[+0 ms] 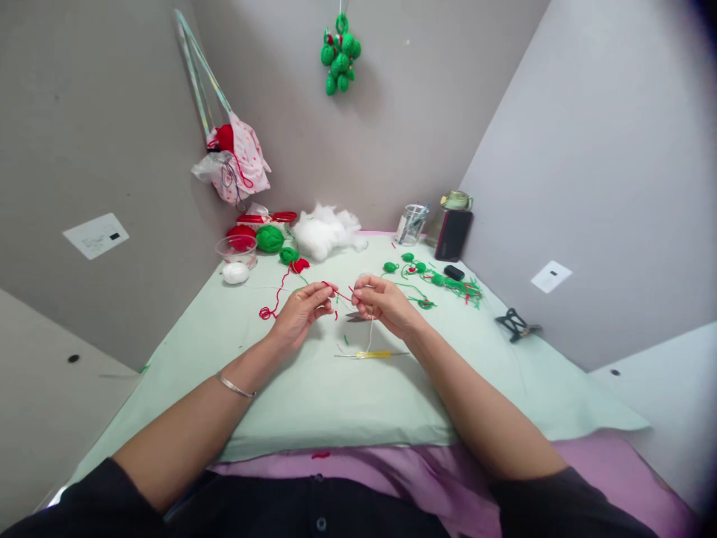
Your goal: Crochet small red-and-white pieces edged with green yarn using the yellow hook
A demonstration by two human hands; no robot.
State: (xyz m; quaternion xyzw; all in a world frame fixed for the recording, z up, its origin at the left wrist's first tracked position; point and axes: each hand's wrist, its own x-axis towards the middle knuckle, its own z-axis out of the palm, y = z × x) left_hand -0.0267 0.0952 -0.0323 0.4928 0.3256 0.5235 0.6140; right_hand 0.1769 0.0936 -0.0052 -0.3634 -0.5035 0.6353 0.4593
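Observation:
A short length of red yarn (343, 294) stretches between my two hands. My left hand (302, 308) pinches one end between thumb and fingertips. My right hand (386, 302) has its fingers closed on the other end, whose tip pokes up above them. Below the right hand, a white strand trails down to a crochet hook with a yellow grip (374, 355) lying on the cloth. Scissors (356, 317) lie between and beneath the hands, partly hidden by the right one. Left of my left hand, a loose red yarn tail (267, 312) curls on the table.
At the back are white stuffing (325, 232), a green yarn ball (269, 238), a plastic tub (237, 250) and a cup of pens (412, 226). Right of my hands lie green crocheted pieces (440, 279); a phone (453, 235) leans near a folding stand (516, 324).

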